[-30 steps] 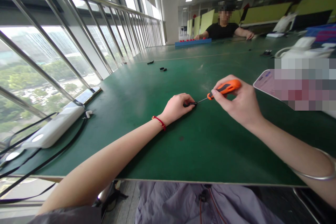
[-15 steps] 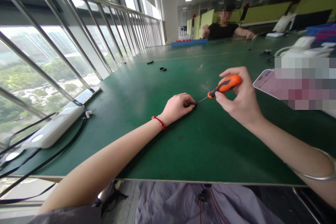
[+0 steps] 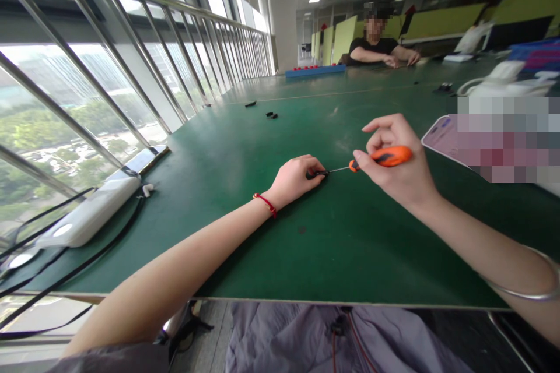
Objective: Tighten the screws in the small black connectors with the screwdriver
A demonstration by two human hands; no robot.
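My left hand (image 3: 296,178) rests on the green table (image 3: 262,256), its fingers closed on a small black part (image 3: 322,173) that is mostly hidden by them. In my right hand (image 3: 405,169) is a screwdriver (image 3: 394,155) with an orange and black handle. Its thin metal shaft lies nearly level and its tip meets the small black part. The thumb presses the handle, while the index finger is stretched out away from it.
Several small black pieces (image 3: 272,115) lie farther back on the table. A blue rack with red tops (image 3: 315,70) stands at the far edge, near a co-worker (image 3: 376,49). A phone-like pink panel (image 3: 455,140) is at right; a white power strip (image 3: 91,210) at left.
The screwdriver's handle has dropped lower and swung to the right, and my right fingers have loosened around it. My left hand has stayed put. The co-worker's hands have come together.
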